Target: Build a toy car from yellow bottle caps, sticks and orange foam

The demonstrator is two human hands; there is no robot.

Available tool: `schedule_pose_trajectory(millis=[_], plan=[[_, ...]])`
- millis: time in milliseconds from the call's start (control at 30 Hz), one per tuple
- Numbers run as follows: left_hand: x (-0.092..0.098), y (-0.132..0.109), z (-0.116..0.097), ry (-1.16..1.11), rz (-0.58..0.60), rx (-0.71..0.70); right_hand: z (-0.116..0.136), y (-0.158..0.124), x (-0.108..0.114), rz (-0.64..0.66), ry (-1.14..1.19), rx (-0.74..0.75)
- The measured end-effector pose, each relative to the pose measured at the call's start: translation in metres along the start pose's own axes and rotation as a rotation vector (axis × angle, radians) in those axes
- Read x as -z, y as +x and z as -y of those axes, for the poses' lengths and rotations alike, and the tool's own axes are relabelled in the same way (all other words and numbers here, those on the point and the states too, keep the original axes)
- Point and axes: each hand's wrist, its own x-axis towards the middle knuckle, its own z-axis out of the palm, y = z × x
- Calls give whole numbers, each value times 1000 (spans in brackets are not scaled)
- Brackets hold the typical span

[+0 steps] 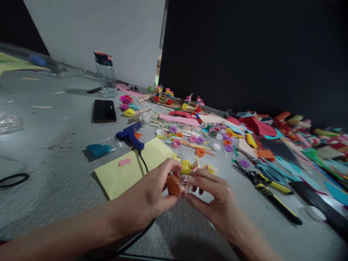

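Observation:
Near the front of the table my left hand (pixel 153 190) is closed round an orange lump (pixel 173 185) that looks like modelling clay. Clear plastic wrapping (pixel 186 182) extends from the lump's right side. The fingers of my right hand (pixel 217 194) pinch that wrapping. Just beyond my fingertips is a small yellow piece with sticks (pixel 186 166), partly hidden by my hands. Left of them lies a yellow paper sheet (pixel 111 177) with a pink paper strip (pixel 124 162) on it. A blue lump in a clear bag (pixel 99 149) rests past the sheet.
A blue glue gun (pixel 132 136) lies behind the sheet, its cord running under my left arm. Pliers (pixel 268 194) and scissors (pixel 270 173) are at right. Bottle caps (pixel 200 152), a phone (pixel 104 111), a water bottle (pixel 106 76) and small stick-built models (pixel 176 99) stand farther back.

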Motion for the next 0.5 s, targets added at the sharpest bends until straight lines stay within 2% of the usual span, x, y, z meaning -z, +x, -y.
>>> schedule_pose_trajectory(millis=[200,333,400,500], plan=[[-4,0,0,-8,-5,-38,-1,0,-2,1,-7,23],[0,0,1,-73,-42,25,3,1,7,-15,53,-63],[2,2,2,-165,-63,83,4,1,11,-19,93,-112],[5,5,4,-402,-26,146,6,1,13,-35,92,-142]])
